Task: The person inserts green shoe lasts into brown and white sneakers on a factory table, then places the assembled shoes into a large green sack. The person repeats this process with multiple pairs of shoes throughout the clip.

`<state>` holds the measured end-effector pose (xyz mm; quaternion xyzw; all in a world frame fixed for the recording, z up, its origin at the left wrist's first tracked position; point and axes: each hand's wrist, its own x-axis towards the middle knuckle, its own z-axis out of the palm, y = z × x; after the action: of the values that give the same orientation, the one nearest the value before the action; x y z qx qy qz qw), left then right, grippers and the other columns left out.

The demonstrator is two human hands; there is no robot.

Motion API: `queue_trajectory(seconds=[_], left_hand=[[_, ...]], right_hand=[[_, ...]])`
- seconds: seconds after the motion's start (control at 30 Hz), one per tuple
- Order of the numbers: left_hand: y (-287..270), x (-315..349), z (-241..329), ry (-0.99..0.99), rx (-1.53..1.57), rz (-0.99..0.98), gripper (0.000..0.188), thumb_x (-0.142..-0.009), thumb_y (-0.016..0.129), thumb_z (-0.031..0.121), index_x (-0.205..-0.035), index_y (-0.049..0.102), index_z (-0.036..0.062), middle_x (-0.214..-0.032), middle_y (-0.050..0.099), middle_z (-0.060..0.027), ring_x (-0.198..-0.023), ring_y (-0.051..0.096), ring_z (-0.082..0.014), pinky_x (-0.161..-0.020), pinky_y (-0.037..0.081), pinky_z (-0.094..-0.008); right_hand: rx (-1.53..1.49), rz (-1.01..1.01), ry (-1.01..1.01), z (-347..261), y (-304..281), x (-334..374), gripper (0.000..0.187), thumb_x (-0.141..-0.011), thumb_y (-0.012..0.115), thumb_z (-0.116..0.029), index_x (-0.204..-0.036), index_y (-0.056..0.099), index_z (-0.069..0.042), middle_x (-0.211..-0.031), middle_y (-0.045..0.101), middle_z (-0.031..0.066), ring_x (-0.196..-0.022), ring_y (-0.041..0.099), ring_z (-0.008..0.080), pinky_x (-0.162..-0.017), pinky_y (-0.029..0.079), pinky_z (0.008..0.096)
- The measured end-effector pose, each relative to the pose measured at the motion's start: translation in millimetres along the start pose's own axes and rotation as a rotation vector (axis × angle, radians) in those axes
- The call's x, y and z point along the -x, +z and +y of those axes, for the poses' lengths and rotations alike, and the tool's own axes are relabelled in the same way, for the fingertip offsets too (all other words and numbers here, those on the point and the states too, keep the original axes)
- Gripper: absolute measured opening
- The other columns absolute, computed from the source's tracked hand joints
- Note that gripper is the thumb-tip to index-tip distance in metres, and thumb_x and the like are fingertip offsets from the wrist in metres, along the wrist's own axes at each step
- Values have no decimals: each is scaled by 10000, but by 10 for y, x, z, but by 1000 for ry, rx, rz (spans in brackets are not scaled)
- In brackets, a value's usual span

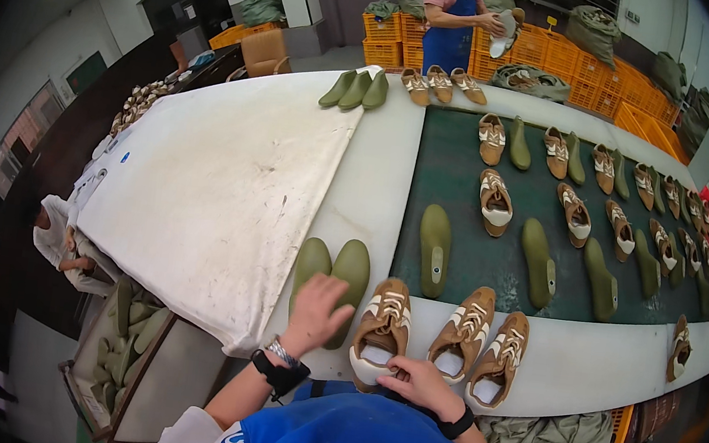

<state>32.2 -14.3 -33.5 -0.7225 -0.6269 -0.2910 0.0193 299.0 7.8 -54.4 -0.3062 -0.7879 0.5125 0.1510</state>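
My left hand [315, 315], fingers apart, is over two green shoe lasts [352, 275] standing side by side at the table's near edge. It partly covers them, and whether it touches them I cannot tell. My right hand [423, 385] pinches the heel of a brown sneaker [383, 321] with cream stripes and laces, its toe pointing away from me. Just right of it stand two more brown sneakers [462, 332], white insoles showing inside. Part of the held heel is hidden by my fingers.
A dark green belt [489, 267] carries rows of sneakers and green lasts. White cloth [228, 181] covers the table's left side. A bin of lasts [117, 352] stands lower left. Across the table a co-worker in a blue apron [450, 35] holds a shoe; another person [64, 241] sits far left.
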Motion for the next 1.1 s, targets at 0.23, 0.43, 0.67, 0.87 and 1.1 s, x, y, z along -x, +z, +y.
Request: queue_trajectory(seconds=[0.23,0.43,0.67,0.87,1.1], left_hand=[[373,361,-579,-390,-182,38,408,-763,710,389,-896,697,3,-1151,577,-207,-1133,477,-385,-964,413,-445],[470,436,-646,-343,-167,106,380,-753,723,354,-869,684,-6,-1144,580,-204,-1122,476,-389,-958,417,-446],[455,434,-648,-338,-154,99,388,-756,719,362,-866,684,-9,-1148,577,-213,-1129,471,-395,-957,412,-455],[436,434,-632,-349,-122,101,376,-749,723,353,-839,689,-10,-1146,579,-208,-1120,476,-391,-952,415,-454],[450,437,-630,-354,-145,98,372,-755,720,354,-831,680,-8,-1155,574,-212,-1115,481,-388,-953,413,-455]], right_hand=[[14,-101,48,140,-12,-99,419,-839,650,-452,-933,568,-52,-766,642,160,-708,637,326,-637,486,384],[51,-83,42,99,-13,-105,415,-860,614,-470,-911,547,-63,-743,610,183,-723,604,385,-634,464,414],[20,-53,14,148,30,-89,419,-860,613,-480,-892,537,-69,-705,595,158,-672,597,356,-603,452,396],[34,-56,11,173,57,-91,424,-860,607,-490,-898,539,-73,-706,598,161,-673,601,356,-601,458,397],[74,26,-43,106,43,-107,425,-855,638,-464,-930,556,-53,-701,589,159,-658,607,324,-598,460,375]])
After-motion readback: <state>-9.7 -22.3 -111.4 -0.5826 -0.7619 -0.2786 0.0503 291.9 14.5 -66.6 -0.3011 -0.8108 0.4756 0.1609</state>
